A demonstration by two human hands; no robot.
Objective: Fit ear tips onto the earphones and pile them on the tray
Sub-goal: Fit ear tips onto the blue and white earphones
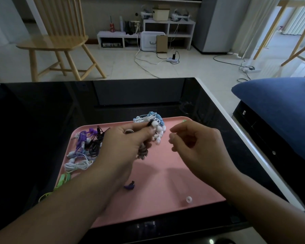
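Left hand: your left hand (128, 143) is raised over the middle of the tray, its fingers (144, 133) curled round a dark earphone bundle (142, 152) whose coiled cable hangs below the palm; the thumb and forefinger pinch its dark earbud (150, 123) at the top.
Right hand: your right hand (195, 143) is just beside the left, apart from it, fingers loosely curled with thumb and forefinger drawn close; whether they hold an ear tip is too small to tell.
Tray: the pink tray (174, 173) lies on the black glossy table (42, 106), its near edge towards you.
Far pile: white and light-blue earphones (154, 118) sit at the tray's far edge, right behind your left fingertips, with a row of white ear tips (159, 133) just below them.
Left pile: purple, black and white earphones (85, 145) lie tangled in the tray's left part, partly hidden by your left hand.
Green set: green earphones (63, 180) hang over the tray's near-left rim onto the table.
Loose pieces: a purple earbud (130, 186) lies on the tray beside your left wrist; one clear ear tip (189, 199) lies near the tray's near-right corner, well apart from the piles.
Surroundings: a wooden chair (60, 37) stands on the tiled floor beyond the table; a blue cushion (280, 106) is to your right.
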